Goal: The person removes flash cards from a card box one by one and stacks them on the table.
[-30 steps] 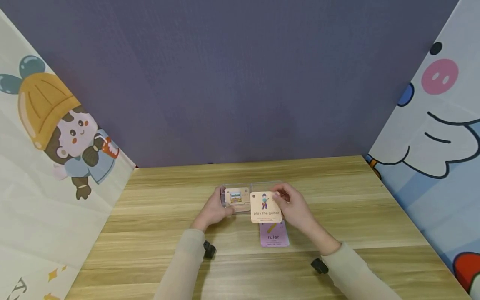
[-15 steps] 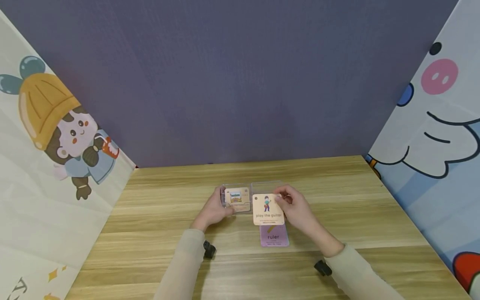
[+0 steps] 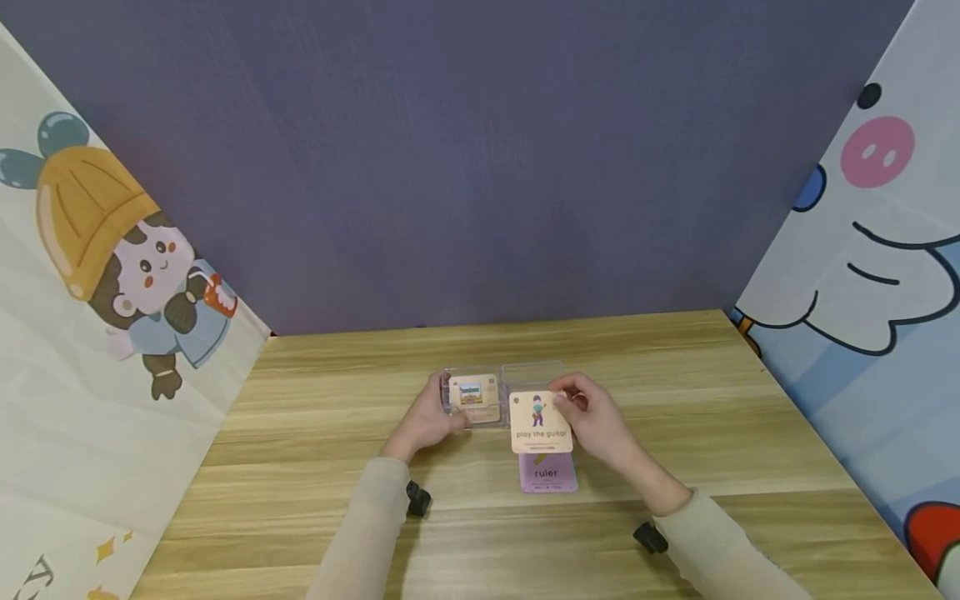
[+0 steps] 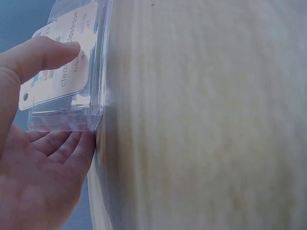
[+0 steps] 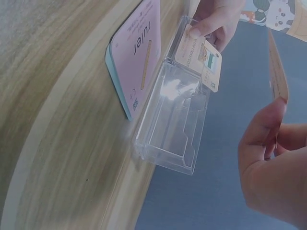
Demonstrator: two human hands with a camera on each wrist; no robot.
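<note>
My right hand [image 3: 596,421] pinches a cream flashcard [image 3: 538,422] reading "play the guitar" by its right edge, between thumb and fingers. In the right wrist view that card is seen nearly edge-on, raised off the table. My left hand [image 3: 429,417] grips the left end of a clear plastic card box [image 5: 168,127]. Its thumb presses on another cream flashcard [image 4: 62,76] in the box's left compartment, while the other fingers lie against the box's end. The right compartment looks bare. Below the guitar card lies a purple flashcard [image 3: 549,477] reading "ruler", partly covered in the head view.
The wooden table [image 3: 300,467] runs back to a dark blue-grey panel [image 3: 480,167]. Printed cartoon sheets stand at the left and right. A teal edge [image 5: 117,88] shows beneath the ruler card.
My right hand has drawn the guitar card slightly right and toward me, so it covers more of the ruler card. My left hand and the box have stayed put.
</note>
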